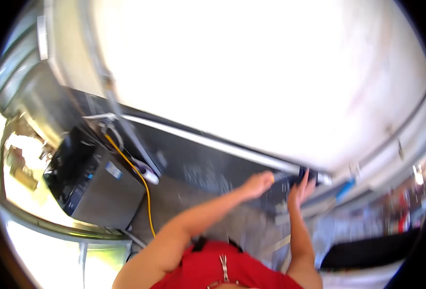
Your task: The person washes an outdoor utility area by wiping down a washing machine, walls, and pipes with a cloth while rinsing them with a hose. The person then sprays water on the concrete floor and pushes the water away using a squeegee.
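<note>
My left hand [258,185] is closed in a fist at the lower part of the wall. A small orange bit shows at its edge, and a thin, blurred tool seems to run from it toward the right; its kind cannot be made out. My right hand [300,191] is just to the right, fingers stretched upward against or close to a small dark piece [302,171] at the end of a white strip [208,140]. Whether the fingers press on that piece is unclear because of motion blur. The strip runs along the wall between a white upper panel [251,72] and dark lower panel [198,159].
A grey and black washing machine [108,192] stands at left, with a yellow cord [148,195] hanging beside it. A grey pipe [126,126] slants down the wall. A blue object [345,189] is right of my hands. A black shape [369,250] lies lower right.
</note>
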`<state>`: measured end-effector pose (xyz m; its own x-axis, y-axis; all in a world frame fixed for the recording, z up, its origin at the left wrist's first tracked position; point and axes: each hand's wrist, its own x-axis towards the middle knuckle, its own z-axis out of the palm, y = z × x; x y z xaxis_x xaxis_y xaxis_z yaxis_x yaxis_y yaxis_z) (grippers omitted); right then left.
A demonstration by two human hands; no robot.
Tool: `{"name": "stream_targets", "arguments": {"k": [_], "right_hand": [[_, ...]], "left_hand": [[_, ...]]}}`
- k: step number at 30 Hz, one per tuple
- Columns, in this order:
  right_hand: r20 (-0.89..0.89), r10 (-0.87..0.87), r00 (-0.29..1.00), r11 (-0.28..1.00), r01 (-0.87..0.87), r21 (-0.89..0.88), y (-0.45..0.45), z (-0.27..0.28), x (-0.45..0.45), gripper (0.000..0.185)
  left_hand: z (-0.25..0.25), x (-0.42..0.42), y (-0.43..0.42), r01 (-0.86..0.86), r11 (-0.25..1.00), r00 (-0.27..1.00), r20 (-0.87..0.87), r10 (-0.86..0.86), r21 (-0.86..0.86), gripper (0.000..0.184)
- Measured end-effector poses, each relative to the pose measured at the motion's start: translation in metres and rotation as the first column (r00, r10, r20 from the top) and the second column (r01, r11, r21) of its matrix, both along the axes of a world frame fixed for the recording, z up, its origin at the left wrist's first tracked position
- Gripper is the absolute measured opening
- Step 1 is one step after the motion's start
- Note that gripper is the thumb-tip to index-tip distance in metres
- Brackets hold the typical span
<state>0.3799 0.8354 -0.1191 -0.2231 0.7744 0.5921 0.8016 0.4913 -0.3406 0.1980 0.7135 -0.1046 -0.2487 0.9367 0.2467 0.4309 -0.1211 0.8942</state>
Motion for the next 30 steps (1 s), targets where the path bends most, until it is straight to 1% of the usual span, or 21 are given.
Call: {"name": "stream_targets", "arguments": {"k": [1,2,3,4,5,7,8,9,11,13,15,17,19,21,23,24,25,26,27,29,30], "right_hand": [[0.052,0.036,0.998,0.999,-0.037,0.011,-0.011,-0.002,-0.013,0.081],[0.131,0.174,0.976,0.965,-0.196,0.176,-0.019,0.001,-0.028,0.072],[0.298,0.216,0.930,0.956,-0.263,0.128,-0.020,0.002,-0.043,0.065],[0.352,0.232,0.907,0.923,-0.319,0.215,-0.018,-0.007,-0.059,0.062],[0.410,0.229,0.883,0.884,-0.365,0.292,-0.015,-0.014,-0.074,0.059],[0.395,0.296,0.870,0.790,-0.456,0.411,-0.011,-0.015,-0.107,0.056],[0.440,0.338,0.832,0.745,-0.522,0.416,-0.010,-0.020,-0.127,0.053],[0.452,0.351,0.820,0.746,-0.536,0.395,-0.016,-0.012,-0.123,0.054],[0.405,0.522,0.750,0.691,-0.651,0.314,-0.044,-0.003,-0.161,0.055],[0.389,0.570,0.724,0.670,-0.683,0.290,-0.067,-0.002,-0.198,0.057],[0.244,0.700,0.671,0.630,-0.741,0.232,-0.102,0.014,-0.230,0.062],[0.042,0.729,0.683,0.672,-0.726,0.150,-0.131,0.010,-0.269,0.067],[-0.250,0.764,0.595,0.587,-0.802,-0.114,-0.150,0.009,-0.318,0.067],[-0.422,0.751,0.508,0.486,-0.858,-0.167,-0.191,0.020,-0.352,0.069],[-0.630,0.671,0.391,0.282,-0.921,-0.270,-0.230,0.012,-0.391,0.071],[-0.800,0.510,0.317,-0.013,-0.927,-0.376,-0.254,0.024,-0.397,0.070],[-0.911,0.291,0.294,-0.317,-0.868,-0.382,-0.278,0.039,-0.398,0.070],[-0.937,0.139,0.321,-0.469,-0.812,-0.348,-0.302,0.052,-0.398,0.069],[-0.933,-0.013,0.360,-0.603,-0.747,-0.280,-0.323,0.060,-0.401,0.069],[-0.944,-0.114,0.309,-0.760,-0.640,-0.117,-0.345,0.052,-0.422,0.056],[-0.944,-0.165,0.286,-0.777,-0.627,-0.054,-0.356,0.050,-0.426,0.044]], "left_hand": [[-0.003,-0.011,-0.005,-0.021,1.000,1.000,0.017,0.021,0.000,0.023],[-0.006,-0.020,-0.012,-0.047,0.999,0.998,0.048,0.048,-0.016,0.023],[0.001,-0.033,-0.023,-0.089,0.994,0.992,0.088,0.094,-0.058,0.024],[0.008,-0.046,-0.033,-0.130,0.986,0.982,0.128,0.142,-0.100,0.025],[0.019,-0.057,-0.047,-0.145,0.968,0.962,0.198,0.186,-0.204,0.026],[0.040,-0.080,-0.077,-0.165,0.935,0.929,0.268,0.254,-0.315,0.028],[0.037,-0.096,-0.090,-0.202,0.933,0.923,0.262,0.283,-0.297,0.027],[0.035,-0.094,-0.099,-0.223,0.928,0.916,0.262,0.304,-0.299,0.027],[0.048,-0.115,-0.128,-0.296,0.911,0.902,0.231,0.365,-0.285,0.028],[0.043,-0.138,-0.154,-0.441,0.857,0.846,0.196,0.496,-0.267,0.033],[0.032,-0.162,-0.179,-0.642,0.726,0.717,0.143,0.682,-0.247,0.035],[-0.003,-0.200,-0.199,-0.780,0.595,0.588,0.098,0.803,-0.196,0.037],[0.011,-0.211,-0.227,-0.833,0.460,0.423,0.182,0.888,-0.308,0.039],[0.003,-0.230,-0.248,-0.902,0.338,0.282,0.226,0.932,-0.269,0.041],[0.001,-0.247,-0.264,-0.912,0.245,0.143,0.307,0.941,-0.328,0.044],[-0.011,-0.258,-0.272,-0.923,0.216,0.132,0.266,0.955,-0.318,0.045],[-0.024,-0.275,-0.281,-0.933,0.189,0.121,0.226,0.967,-0.307,0.046],[-0.039,-0.295,-0.290,-0.943,0.163,0.112,0.185,0.976,-0.290,0.047],[-0.063,-0.323,-0.300,-0.952,0.192,0.095,0.364,0.927,-0.240,0.047],[-0.115,-0.356,-0.315,-0.967,0.215,0.069,0.675,0.734,-0.135,0.049],[-0.114,-0.354,-0.320,-0.963,0.211,0.056,0.646,0.761,-0.165,0.048]]}}
